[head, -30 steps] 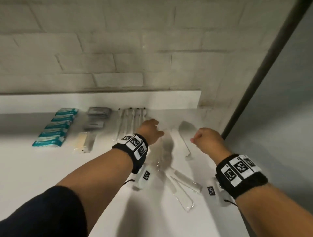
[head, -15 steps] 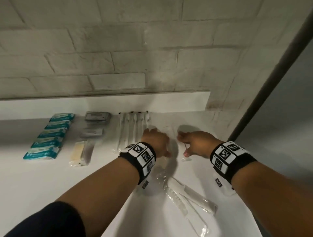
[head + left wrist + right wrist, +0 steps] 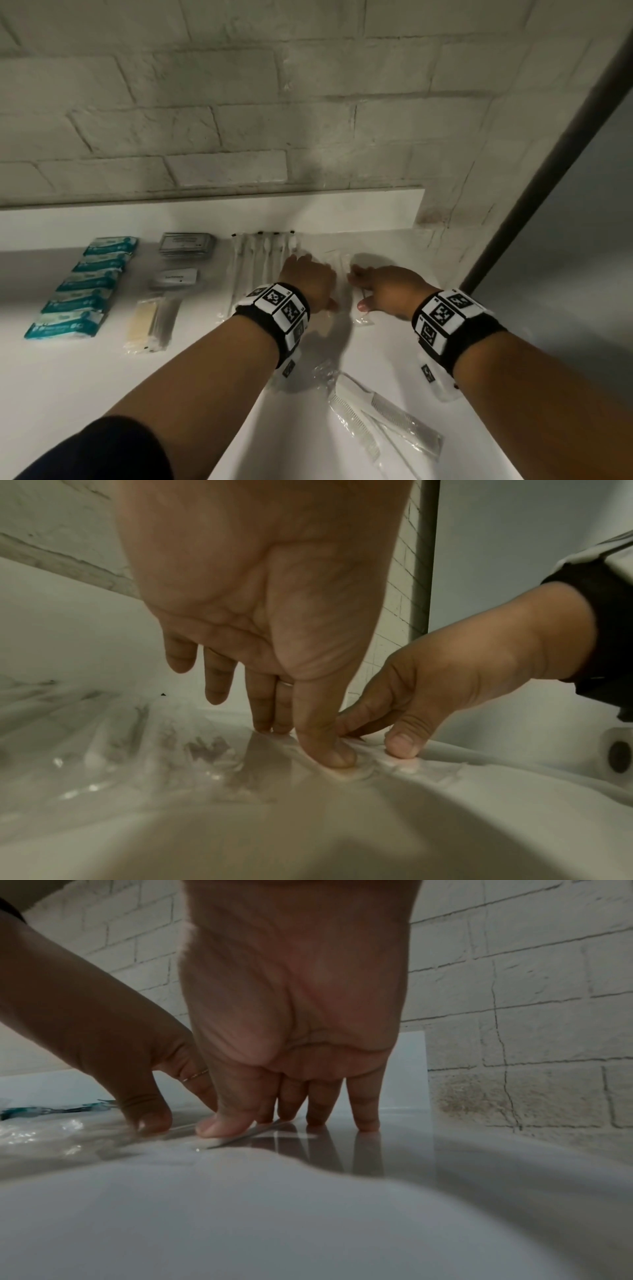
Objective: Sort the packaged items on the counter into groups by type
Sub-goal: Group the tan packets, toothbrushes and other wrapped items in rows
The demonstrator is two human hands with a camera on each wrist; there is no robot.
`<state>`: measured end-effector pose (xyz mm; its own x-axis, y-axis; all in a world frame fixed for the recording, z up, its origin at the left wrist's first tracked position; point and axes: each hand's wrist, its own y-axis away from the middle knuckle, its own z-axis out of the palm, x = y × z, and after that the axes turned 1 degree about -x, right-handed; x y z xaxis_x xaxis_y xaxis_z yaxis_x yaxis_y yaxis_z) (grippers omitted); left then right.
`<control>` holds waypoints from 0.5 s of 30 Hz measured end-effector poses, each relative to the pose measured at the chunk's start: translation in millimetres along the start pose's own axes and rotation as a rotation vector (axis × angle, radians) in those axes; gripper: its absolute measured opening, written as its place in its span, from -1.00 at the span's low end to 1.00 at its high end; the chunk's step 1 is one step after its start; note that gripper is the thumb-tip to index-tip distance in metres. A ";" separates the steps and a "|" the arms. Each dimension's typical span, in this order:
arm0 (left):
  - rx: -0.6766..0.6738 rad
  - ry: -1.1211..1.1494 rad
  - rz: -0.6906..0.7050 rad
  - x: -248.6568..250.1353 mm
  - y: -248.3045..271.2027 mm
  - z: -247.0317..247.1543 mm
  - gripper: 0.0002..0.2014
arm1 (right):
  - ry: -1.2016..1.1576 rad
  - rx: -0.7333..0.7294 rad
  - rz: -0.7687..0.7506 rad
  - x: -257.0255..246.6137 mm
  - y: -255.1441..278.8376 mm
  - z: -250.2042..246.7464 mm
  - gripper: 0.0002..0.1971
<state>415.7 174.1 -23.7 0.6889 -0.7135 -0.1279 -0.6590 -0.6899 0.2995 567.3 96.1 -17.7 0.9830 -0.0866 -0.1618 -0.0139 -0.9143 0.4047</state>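
**Squaring a clear-wrapped packet into its row**

Both hands are pressing down on thin clear-wrapped packets (image 3: 342, 274) lying at the centre of the head view, just right of the row of wrapped toothbrushes (image 3: 263, 263) set against the back ledge. The left hand (image 3: 308, 282) is lying open, its fingers straight, with the thumb (image 3: 329, 748) and two fingertips bearing on crinkled film. The right hand (image 3: 387, 289) is also open and gripping nothing; its thumb (image 3: 222, 1125) and fingertips are resting on the edge of a flat packet and on the bare counter (image 3: 394, 342) beside it. What the packets contain is too hard to tell.

To do this step well, I judge the hands should be sliding the packet with flat fingertip pressure rather than pinching, since the film looks slippery and springy and may creep when released. Keeping its long edge parallel to the toothbrushes, and apart from them, would be keeping the groups readable.

At the left of the frame, teal packets (image 3: 85, 284), grey sachets (image 3: 186, 243) and a pale wrapped bundle (image 3: 150, 322) are sitting in columns. Wrapped combs (image 3: 376, 414) are lying loose at lower centre, apparently awaiting sorting.
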 end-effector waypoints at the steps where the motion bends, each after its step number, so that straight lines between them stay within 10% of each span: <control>1: -0.001 -0.003 -0.002 0.2 -0.5 0.4 -0.31 | -0.001 -0.005 -0.002 -0.3 1.6 -0.9 -0.31; 11: 0.012 -0.001 0.005 3.0 4.9 -4.2 -0.38 | -0.337 0.158 -0.059 -13.1 22.8 -2.7 -0.31; 15: -0.004 0.037 -0.001 3.6 1.7 -0.5 -0.43 | -0.189 0.116 -0.120 -46.3 65.9 0.7 -0.66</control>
<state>417.3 170.4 -23.2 0.7006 -0.7075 -0.0928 -0.6569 -0.6903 0.3032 520.8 39.6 15.9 0.9273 -0.0372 -0.3726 0.0694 -0.9607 0.2686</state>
